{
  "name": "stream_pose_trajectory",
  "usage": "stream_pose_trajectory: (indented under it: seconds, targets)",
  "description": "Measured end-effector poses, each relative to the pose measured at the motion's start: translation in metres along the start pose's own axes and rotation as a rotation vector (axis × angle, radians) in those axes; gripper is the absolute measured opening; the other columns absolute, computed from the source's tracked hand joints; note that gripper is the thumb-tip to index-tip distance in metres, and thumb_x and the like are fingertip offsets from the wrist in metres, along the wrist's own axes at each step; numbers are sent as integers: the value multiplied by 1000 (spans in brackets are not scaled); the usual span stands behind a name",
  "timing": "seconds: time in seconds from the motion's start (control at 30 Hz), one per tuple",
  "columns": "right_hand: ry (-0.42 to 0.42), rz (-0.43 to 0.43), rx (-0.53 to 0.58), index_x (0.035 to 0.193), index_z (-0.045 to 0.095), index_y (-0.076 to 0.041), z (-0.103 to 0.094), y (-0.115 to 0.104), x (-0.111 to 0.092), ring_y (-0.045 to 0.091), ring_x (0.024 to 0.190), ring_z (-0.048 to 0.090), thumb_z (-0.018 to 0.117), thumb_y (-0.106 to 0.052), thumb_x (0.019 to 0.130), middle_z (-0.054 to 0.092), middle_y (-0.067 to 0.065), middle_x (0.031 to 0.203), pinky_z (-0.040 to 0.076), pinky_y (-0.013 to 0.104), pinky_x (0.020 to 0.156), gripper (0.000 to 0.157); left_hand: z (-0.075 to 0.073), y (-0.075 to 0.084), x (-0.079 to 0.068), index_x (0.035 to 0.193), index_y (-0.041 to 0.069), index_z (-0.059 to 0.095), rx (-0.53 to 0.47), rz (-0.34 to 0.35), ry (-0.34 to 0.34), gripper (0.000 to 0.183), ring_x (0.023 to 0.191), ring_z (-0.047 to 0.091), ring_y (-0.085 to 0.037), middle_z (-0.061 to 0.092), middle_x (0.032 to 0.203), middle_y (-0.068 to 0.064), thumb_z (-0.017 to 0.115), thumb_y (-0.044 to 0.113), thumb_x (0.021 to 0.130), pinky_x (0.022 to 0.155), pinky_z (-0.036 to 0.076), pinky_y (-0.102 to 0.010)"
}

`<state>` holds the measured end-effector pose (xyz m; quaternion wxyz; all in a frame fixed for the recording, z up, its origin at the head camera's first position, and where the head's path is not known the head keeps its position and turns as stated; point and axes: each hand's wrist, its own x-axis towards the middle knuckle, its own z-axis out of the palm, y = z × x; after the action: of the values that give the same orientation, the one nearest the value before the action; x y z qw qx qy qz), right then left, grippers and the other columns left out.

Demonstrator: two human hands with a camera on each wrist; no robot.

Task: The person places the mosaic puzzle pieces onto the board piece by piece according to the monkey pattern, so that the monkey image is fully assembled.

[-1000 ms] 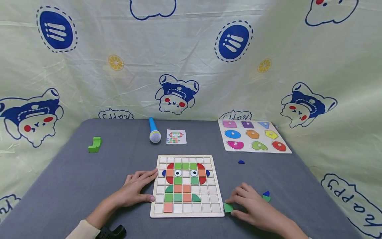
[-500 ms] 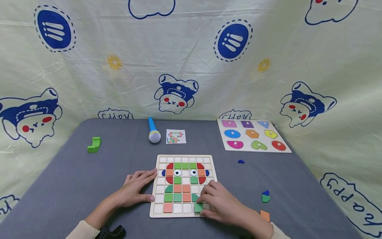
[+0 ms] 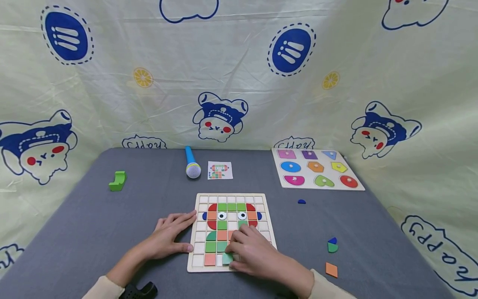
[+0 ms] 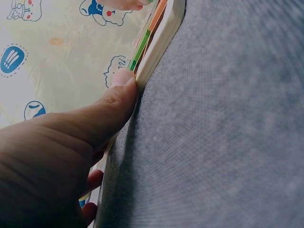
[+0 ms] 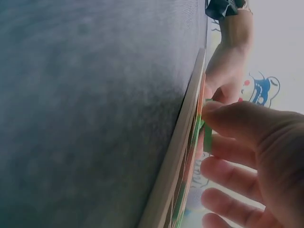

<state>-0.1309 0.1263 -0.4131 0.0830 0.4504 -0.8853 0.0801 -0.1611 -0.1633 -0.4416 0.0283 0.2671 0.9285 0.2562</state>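
Note:
A wooden grid board (image 3: 269,198) holds red, green, orange and blue pieces and two eye tiles in its squares. At its left edge lies my left hand (image 3: 169,234), fingers extended, with fingertips and thumb touching the rim; the left wrist view shows the thumb (image 4: 121,88) on that rim. Over the board's lower part, my right hand (image 3: 257,253) pinches a green square tile (image 3: 227,259) between thumb and fingers. The tile (image 5: 208,137) stands slightly off the board's face in the right wrist view. Part of the grid is hidden under my right hand.
Right of the board lie an orange square tile (image 3: 331,270), a green rounded piece (image 3: 332,248), a blue triangle (image 3: 332,240) and a blue half-disc (image 3: 301,202). Behind are a pattern card (image 3: 220,170), toy microphone (image 3: 193,168) and shape puzzle (image 3: 325,160). A green block (image 3: 118,181) sits left.
My right hand has carried the green tile leftward from beside the board to over its bottom row. The orange tile, hidden at first, has come into view. My left hand stays put.

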Motion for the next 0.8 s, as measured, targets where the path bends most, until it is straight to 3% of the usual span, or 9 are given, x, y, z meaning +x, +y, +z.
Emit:
stream_pose_trajectory:
  seconds: [0.4,0.8]
  targets:
    - [9,-24,-50,96,72,-25,5,-4,9,8,89,42,72,-41,79,59,-10,92,38,27,79,23,-1,1,-1,144,13,41,9,11,4,81,128,37,-27,38,151,-1,65,56,79,89,25,-46]
    - [-22,-1,-24,96,72,-26,6,-4,11,8,88,42,71,-44,80,60,-10,92,39,26,78,24,0,1,-1,144,13,41,15,15,8,81,127,38,-26,38,151,-1,65,55,79,89,25,-45]
